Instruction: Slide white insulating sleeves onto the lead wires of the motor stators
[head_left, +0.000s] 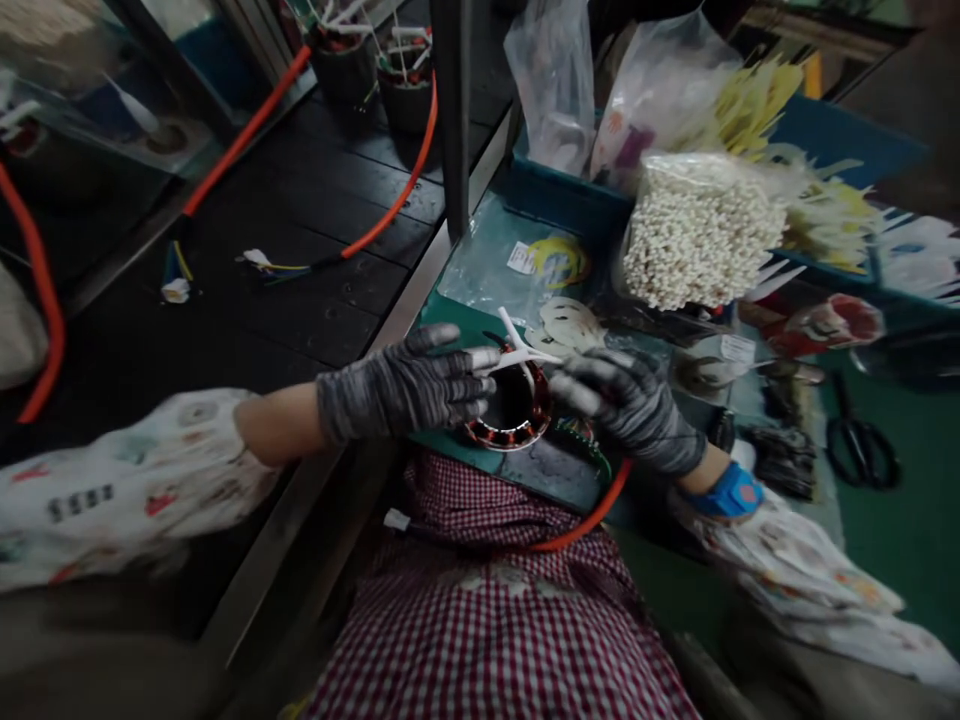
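A ring-shaped motor stator (531, 425) with copper windings sits at the front of the green worktop. White strips, apparently sleeving (521, 352), cross its top and point several ways. My left hand (409, 388), in a grey striped glove with white fingertips, reaches over the stator's left rim, fingers stretched and thumb apart. On the other side, my right hand (626, 405), gloved alike, has its fingers curled together close to the right tip of the strips. What lies between those fingertips is blurred. An orange cable (600, 515) runs below my right hand and across the checked apron (510, 620).
A bag of white-tipped pieces (701, 230) stands beside a blue bin (574, 190). Scissors (859, 440) lie at right, white discs (571, 325) behind the stator. Left, past a metal rail (409, 300) and post (452, 120), is a dark slatted surface (315, 320) with more cabled stators (405, 85).
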